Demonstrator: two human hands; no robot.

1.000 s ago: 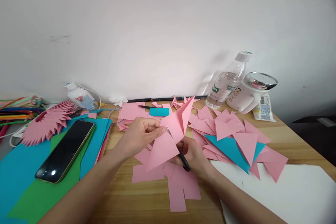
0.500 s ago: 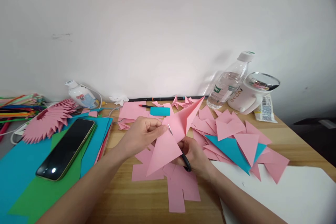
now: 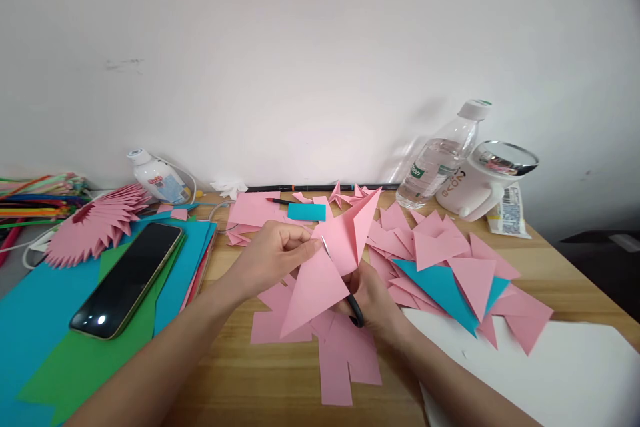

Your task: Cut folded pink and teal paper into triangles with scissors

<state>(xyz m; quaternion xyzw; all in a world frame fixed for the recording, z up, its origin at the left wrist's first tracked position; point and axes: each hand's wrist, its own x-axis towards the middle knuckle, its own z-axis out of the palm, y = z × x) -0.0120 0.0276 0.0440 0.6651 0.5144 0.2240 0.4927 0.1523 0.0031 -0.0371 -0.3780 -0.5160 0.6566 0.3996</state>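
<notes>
My left hand [image 3: 273, 253] pinches the upper left edge of a folded pink paper [image 3: 320, 283], held up over the wooden table [image 3: 240, 380]. My right hand [image 3: 373, 297] is below and behind the paper and grips black-handled scissors [image 3: 354, 310]. The scissors' metal blade tip [image 3: 325, 245] pokes up through the paper near my left fingertips. The paper's far flap rises to a point. Most of the scissors and my right fingers are hidden by the sheet.
Pink strips lie under my hands. To the right lies a heap of pink and blue triangles [image 3: 445, 267], with a white sheet [image 3: 545, 367] in front. A phone [image 3: 127, 279] rests on blue and green sheets at left. At the back stand a pink paper fan [image 3: 95, 223], glue bottle [image 3: 157, 180], water bottle [image 3: 440, 157] and white mug [image 3: 483, 180].
The pink paper's far flap swung right, then back toward the middle. My hands stayed nearly in place, the scissors' blade still in the paper.
</notes>
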